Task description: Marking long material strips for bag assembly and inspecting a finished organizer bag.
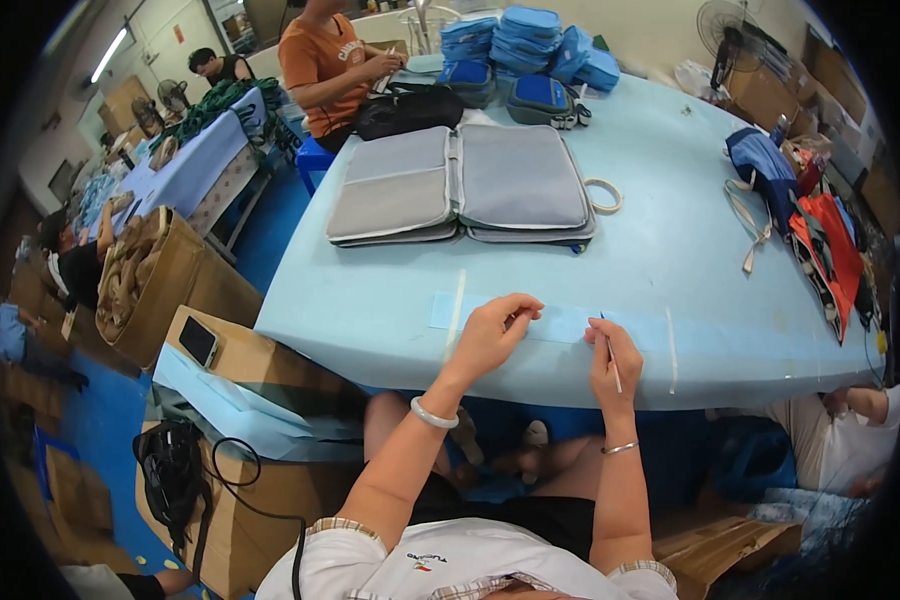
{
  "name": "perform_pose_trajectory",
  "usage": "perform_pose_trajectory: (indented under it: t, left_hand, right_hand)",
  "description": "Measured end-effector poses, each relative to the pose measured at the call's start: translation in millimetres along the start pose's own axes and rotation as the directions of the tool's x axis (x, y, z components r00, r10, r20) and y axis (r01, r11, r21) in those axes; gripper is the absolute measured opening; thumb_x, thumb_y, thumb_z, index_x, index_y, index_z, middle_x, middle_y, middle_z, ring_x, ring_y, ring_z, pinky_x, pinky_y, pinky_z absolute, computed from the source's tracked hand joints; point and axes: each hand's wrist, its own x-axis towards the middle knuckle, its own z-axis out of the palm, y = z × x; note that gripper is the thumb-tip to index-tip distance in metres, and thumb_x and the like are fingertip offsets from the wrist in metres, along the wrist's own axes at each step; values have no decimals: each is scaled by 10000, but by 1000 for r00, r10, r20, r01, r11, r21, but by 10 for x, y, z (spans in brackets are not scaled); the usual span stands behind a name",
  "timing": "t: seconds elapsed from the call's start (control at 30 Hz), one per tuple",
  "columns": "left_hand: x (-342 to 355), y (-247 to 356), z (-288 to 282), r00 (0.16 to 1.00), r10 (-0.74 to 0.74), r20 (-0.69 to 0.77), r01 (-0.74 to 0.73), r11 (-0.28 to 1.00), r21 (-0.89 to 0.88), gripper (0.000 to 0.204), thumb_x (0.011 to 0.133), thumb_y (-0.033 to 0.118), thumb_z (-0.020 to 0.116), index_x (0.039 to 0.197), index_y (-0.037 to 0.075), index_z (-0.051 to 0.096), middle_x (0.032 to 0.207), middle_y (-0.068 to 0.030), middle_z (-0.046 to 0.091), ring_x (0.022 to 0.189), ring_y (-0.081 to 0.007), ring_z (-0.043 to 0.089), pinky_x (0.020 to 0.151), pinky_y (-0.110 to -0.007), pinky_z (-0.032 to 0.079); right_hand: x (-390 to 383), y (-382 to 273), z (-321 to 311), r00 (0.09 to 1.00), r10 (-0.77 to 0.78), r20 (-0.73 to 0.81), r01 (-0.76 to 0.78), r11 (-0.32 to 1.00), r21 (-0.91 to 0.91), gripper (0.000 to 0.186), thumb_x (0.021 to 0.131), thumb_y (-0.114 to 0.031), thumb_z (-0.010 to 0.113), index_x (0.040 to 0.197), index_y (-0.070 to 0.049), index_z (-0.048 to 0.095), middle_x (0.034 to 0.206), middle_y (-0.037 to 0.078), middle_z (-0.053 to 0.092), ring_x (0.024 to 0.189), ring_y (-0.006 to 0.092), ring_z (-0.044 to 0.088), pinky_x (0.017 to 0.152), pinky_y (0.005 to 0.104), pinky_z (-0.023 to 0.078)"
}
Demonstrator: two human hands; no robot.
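Tool (pixel 616 374) in the narrow pinch of the right hand (pixel 624 368), over the table's (pixel 730 255) near edge, could slip if that fingertip hold loosens; it looks slim, pale and pen-like, dark-tipped. The left hand (pixel 488 336) hovers nearby, fingers curled; whether it grips anything cannot be told. Beyond lies an open grey case (pixel 521 178).
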Motion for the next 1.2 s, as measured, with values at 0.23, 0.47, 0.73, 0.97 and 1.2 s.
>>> perform_pose_trajectory:
  t: [0.23,0.47,0.73,0.97,1.2]
  left_hand:
    - [-3,8,-6,1000,8,-17,-9,1000,-25,185,970,53,568,1114,17,679,974,-81,733,891,-135,684,767,-258,524]
    - [-3,10,-7,1000,12,-17,-12,1000,6,185,963,49,570,1107,14,680,968,-85,735,881,-140,686,758,-262,526]
    - [-20,31,8,999,4,-38,-3,1000,13,193,951,34,570,1107,17,683,955,-99,734,861,-154,686,746,-275,530]
    - [-54,52,98,852,523,-34,-469,791,393,199,846,-20,637,1029,43,683,901,-93,707,809,-254,675,728,-342,539]
    - [-333,120,199,814,573,97,-559,724,404,256,771,-14,675,1016,59,656,914,-81,681,820,-284,650,726,-390,526]
  right_hand:
    - [3,-16,5,1000,-9,-4,9,1000,-13,114,976,-15,551,1014,4,657,817,126,682,734,203,675,674,295,523]
    - [-3,-10,2,1000,-11,-19,11,1000,-23,111,976,-12,551,1015,1,654,813,121,678,734,201,675,678,301,522]
    - [4,-13,-2,999,-34,-4,34,998,-53,125,975,-4,546,1029,3,659,808,117,681,736,198,676,684,297,528]
    - [-9,20,17,1000,-24,-15,23,999,-42,118,965,3,556,1034,-15,649,825,125,679,755,228,683,682,318,529]
    - [-13,32,12,1000,-21,1,21,999,-35,120,970,-4,561,1047,-15,652,831,125,680,763,220,687,685,312,531]
